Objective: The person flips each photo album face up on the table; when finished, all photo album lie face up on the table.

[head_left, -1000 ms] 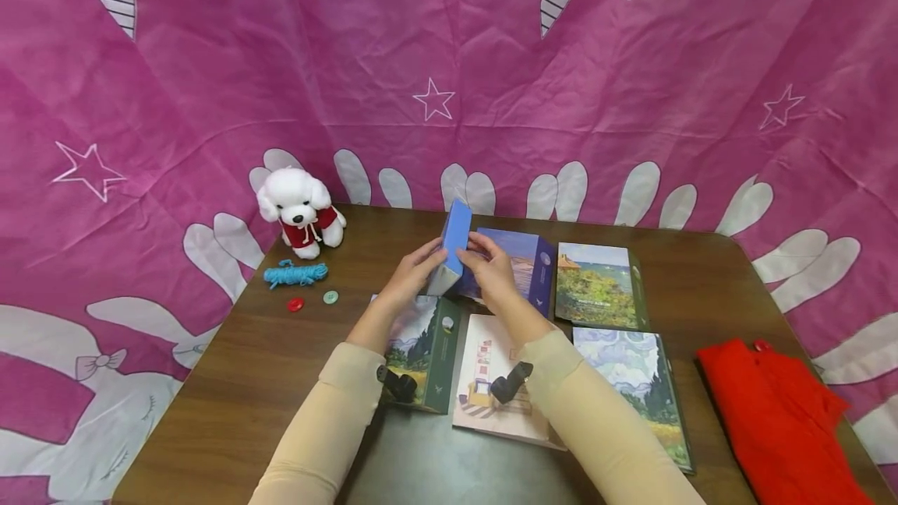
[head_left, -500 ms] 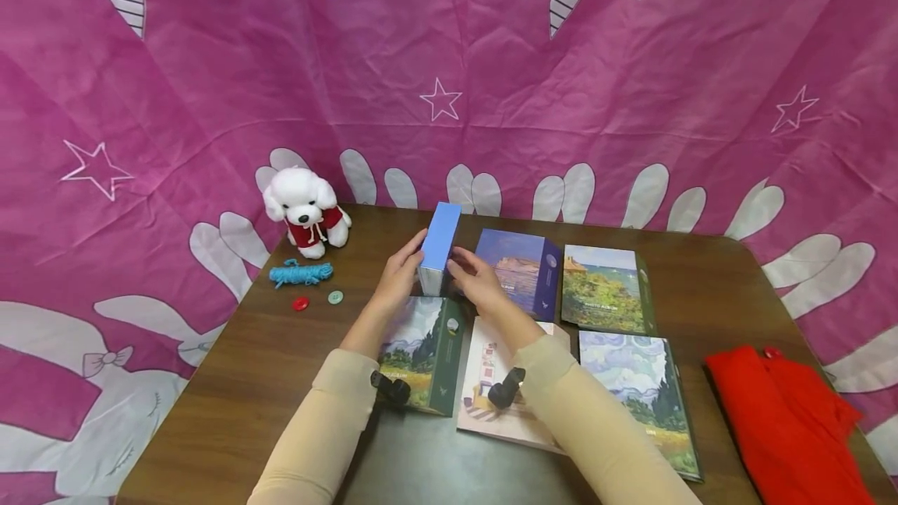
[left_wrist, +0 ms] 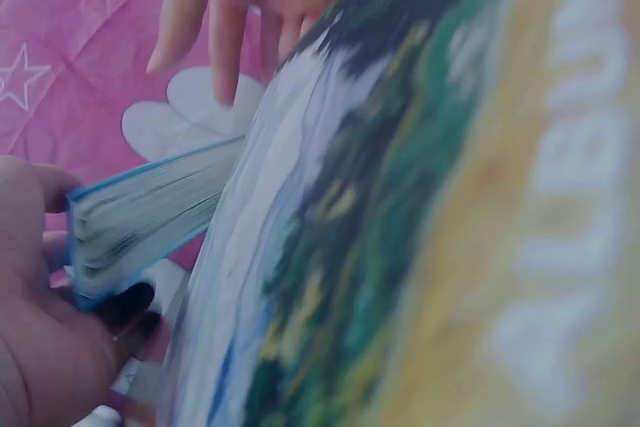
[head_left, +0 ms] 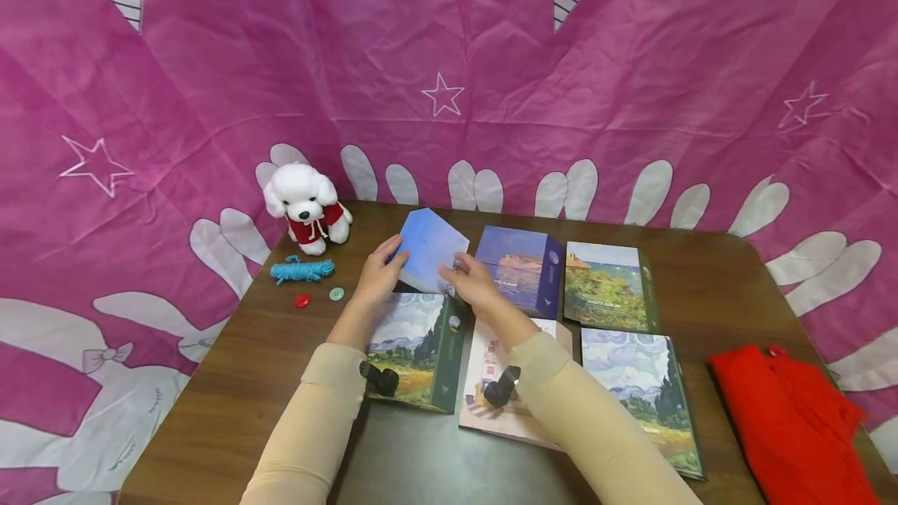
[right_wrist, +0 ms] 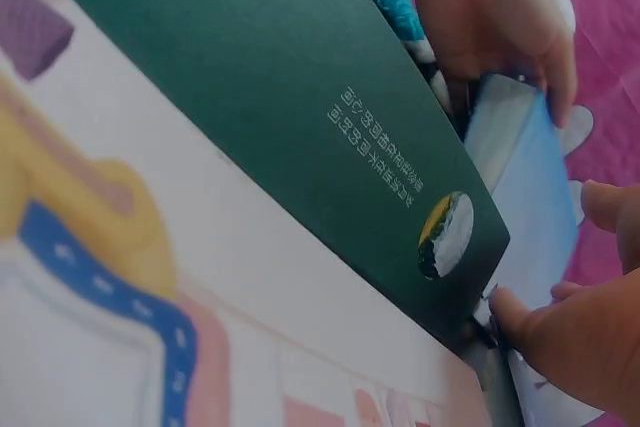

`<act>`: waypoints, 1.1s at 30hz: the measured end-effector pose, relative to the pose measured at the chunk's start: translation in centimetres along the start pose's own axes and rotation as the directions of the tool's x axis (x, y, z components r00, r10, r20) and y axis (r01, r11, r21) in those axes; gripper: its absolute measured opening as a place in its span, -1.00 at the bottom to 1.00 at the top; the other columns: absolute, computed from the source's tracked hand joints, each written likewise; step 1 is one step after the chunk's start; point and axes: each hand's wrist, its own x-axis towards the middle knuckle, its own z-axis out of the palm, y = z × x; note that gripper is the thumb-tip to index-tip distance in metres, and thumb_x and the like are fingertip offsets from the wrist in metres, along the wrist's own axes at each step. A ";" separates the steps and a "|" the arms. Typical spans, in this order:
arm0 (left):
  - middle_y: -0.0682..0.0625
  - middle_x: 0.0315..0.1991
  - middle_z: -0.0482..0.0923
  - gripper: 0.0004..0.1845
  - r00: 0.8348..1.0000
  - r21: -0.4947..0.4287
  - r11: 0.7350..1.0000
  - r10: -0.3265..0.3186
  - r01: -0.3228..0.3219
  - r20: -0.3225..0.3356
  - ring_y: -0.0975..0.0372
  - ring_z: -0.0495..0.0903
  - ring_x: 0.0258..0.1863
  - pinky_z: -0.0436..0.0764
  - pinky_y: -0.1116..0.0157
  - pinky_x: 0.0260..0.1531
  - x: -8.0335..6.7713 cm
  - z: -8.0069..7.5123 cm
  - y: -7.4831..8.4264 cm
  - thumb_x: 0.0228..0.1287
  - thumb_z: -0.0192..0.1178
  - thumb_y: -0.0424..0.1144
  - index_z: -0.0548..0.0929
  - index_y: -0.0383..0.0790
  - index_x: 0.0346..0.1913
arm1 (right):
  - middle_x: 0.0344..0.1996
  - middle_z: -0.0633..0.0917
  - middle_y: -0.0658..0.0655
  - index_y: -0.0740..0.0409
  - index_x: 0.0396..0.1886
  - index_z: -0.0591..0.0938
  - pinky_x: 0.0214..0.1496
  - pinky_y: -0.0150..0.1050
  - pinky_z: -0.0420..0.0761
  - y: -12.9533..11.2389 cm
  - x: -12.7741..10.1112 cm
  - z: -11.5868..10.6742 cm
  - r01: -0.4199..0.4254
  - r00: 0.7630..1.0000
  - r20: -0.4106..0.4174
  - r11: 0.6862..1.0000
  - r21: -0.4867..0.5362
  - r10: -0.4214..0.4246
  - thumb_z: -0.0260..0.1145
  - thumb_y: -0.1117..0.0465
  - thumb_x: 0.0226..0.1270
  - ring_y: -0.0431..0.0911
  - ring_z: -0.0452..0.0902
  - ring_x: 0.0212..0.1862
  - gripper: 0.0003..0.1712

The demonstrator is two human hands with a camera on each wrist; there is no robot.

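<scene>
Table (head_left: 231, 380) holds five photo albums laid flat; a sixth, the blue album (head_left: 429, 259), tilts at the back left of the grid, above the green-spine album (head_left: 417, 349). Left hand (head_left: 379, 275) and right hand (head_left: 468, 287) grip its edges; lowering evenly should square it with its neighbours.

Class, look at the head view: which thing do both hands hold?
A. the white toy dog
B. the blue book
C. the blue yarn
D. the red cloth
B: the left hand and right hand grip the blue book from either side, tilted above the table, while the toy dog, yarn and red cloth lie untouched.
</scene>
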 end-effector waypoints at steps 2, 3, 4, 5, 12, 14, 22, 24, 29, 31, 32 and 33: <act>-0.12 0.56 0.19 -0.37 0.999 0.042 0.998 -0.049 0.048 0.022 0.00 0.10 0.56 0.11 0.06 0.51 0.1 -0.3 -0.2 0.56 0.03 -0.01 0.29 -0.24 0.53 | 0.51 0.27 0.33 0.23 0.53 0.29 0.52 -0.02 0.24 0.0 0.0 -0.2 0.009 1.000 -0.020 1.000 0.010 -0.009 0.31 0.11 0.48 0.15 0.14 0.54 -0.26; -0.15 0.54 0.22 -0.36 0.997 0.061 0.996 -0.068 0.066 0.037 -0.02 0.12 0.54 0.13 0.04 0.51 0.2 -0.3 -0.2 0.55 0.04 0.01 0.30 -0.24 0.53 | 0.50 0.29 0.33 0.23 0.52 0.30 0.52 -0.02 0.25 0.0 0.0 -0.4 0.012 0.999 -0.032 1.000 0.019 -0.012 0.31 0.11 0.48 0.14 0.16 0.53 -0.27; -0.17 0.53 0.24 -0.35 0.995 0.090 0.993 -0.082 0.077 0.055 -0.04 0.14 0.53 0.15 0.02 0.50 0.2 -0.4 -0.4 0.55 0.04 0.04 0.31 -0.25 0.52 | 0.49 0.30 0.32 0.23 0.52 0.31 0.51 -0.02 0.26 -0.1 0.0 -0.6 0.017 0.999 -0.044 0.999 0.028 -0.016 0.31 0.12 0.48 0.13 0.18 0.53 -0.28; -0.18 0.51 0.26 -0.35 0.992 0.101 0.991 -0.100 0.092 0.074 -0.05 0.17 0.52 0.18 0.02 0.49 0.2 -0.3 -0.5 0.54 0.05 0.05 0.32 -0.24 0.52 | 0.49 0.32 0.31 0.23 0.51 0.32 0.51 -0.02 0.27 -0.1 0.1 -0.8 0.021 0.998 -0.054 0.999 0.041 -0.019 0.31 0.13 0.48 0.12 0.19 0.52 -0.29; -0.32 0.47 0.28 -0.33 0.986 0.172 0.979 -0.128 0.108 0.111 -0.13 0.21 0.49 0.22 0.01 0.47 0.0 0.2 -0.9 0.49 0.18 -0.09 0.29 -0.34 0.51 | 0.42 0.40 0.35 0.30 0.49 0.34 0.48 -0.01 0.32 0.6 0.3 -1.9 0.043 0.998 -0.050 0.991 0.129 -0.037 0.30 0.23 0.47 0.15 0.29 0.47 -0.32; -0.32 0.47 0.28 -0.33 0.987 0.184 0.978 -0.122 0.101 0.105 -0.13 0.21 0.49 0.22 0.01 0.46 0.1 0.3 -0.9 0.49 0.18 -0.11 0.29 -0.34 0.51 | 0.37 0.45 0.38 0.31 0.48 0.35 0.45 -0.01 0.36 0.8 0.2 -2.3 0.048 0.998 -0.051 0.985 0.163 -0.040 0.29 0.26 0.46 0.17 0.35 0.43 -0.34; -0.28 0.44 0.34 -0.36 1.000 0.169 0.986 -0.014 0.011 0.019 -0.11 0.28 0.46 0.26 0.00 0.44 0.0 0.9 0.2 0.48 0.17 -0.11 0.33 -0.32 0.50 | 0.29 0.53 0.34 0.30 0.46 0.37 0.39 -0.06 0.46 0.1 -1.2 -5.1 0.081 0.990 -0.130 0.982 0.172 -0.059 0.24 0.23 0.51 0.11 0.46 0.31 -0.40; -0.25 0.44 0.36 -0.37 1.000 0.161 0.987 0.027 -0.025 -0.010 -0.10 0.29 0.45 0.27 0.00 0.44 -0.1 1.4 1.0 0.48 0.17 -0.09 0.36 -0.31 0.48 | 0.31 0.52 0.34 0.29 0.47 0.36 0.37 -0.04 0.47 -0.2 -1.7 -6.2 0.093 0.984 -0.164 0.982 0.162 -0.066 0.23 0.20 0.53 0.14 0.47 0.30 -0.40; -0.26 0.45 0.35 -0.38 0.995 0.139 0.986 0.095 -0.095 0.008 -0.10 0.28 0.46 0.25 0.01 0.45 -0.4 3.3 3.3 0.47 0.17 -0.06 0.39 -0.26 0.47 | 0.36 0.46 0.30 0.23 0.51 0.31 0.37 0.04 0.44 -0.7 -3.0 -8.9 0.109 0.968 -0.246 0.972 0.206 -0.057 0.17 0.15 0.59 0.26 0.42 0.33 -0.40; -0.27 0.45 0.34 -0.38 0.995 0.116 0.988 0.099 -0.102 0.025 -0.12 0.29 0.45 0.27 -0.01 0.44 -0.6 4.3 4.1 0.47 0.16 -0.06 0.38 -0.24 0.48 | 0.37 0.45 0.27 0.21 0.51 0.31 0.40 0.03 0.41 -0.6 -3.3 -9.9 0.116 0.958 -0.283 0.970 0.213 -0.052 0.16 0.14 0.59 0.23 0.39 0.36 -0.40; -0.28 0.45 0.34 -0.38 0.995 0.102 0.990 0.099 -0.101 0.032 -0.13 0.29 0.45 0.28 -0.03 0.43 -0.7 4.8 4.4 0.47 0.16 -0.06 0.38 -0.24 0.48 | 0.38 0.44 0.24 0.20 0.51 0.31 0.41 0.02 0.39 -0.5 -3.4 -10.3 0.116 0.952 -0.303 0.972 0.203 -0.051 0.16 0.13 0.59 0.19 0.36 0.38 -0.40; -0.27 0.45 0.33 -0.38 0.995 0.094 0.991 0.094 -0.097 0.041 -0.15 0.30 0.44 0.29 -0.04 0.42 -0.8 5.4 4.6 0.48 0.16 -0.05 0.38 -0.21 0.49 | 0.39 0.43 0.23 0.19 0.52 0.31 0.43 0.00 0.36 -0.3 -3.5 -10.7 0.112 0.946 -0.321 0.975 0.192 -0.046 0.16 0.13 0.59 0.16 0.33 0.40 -0.40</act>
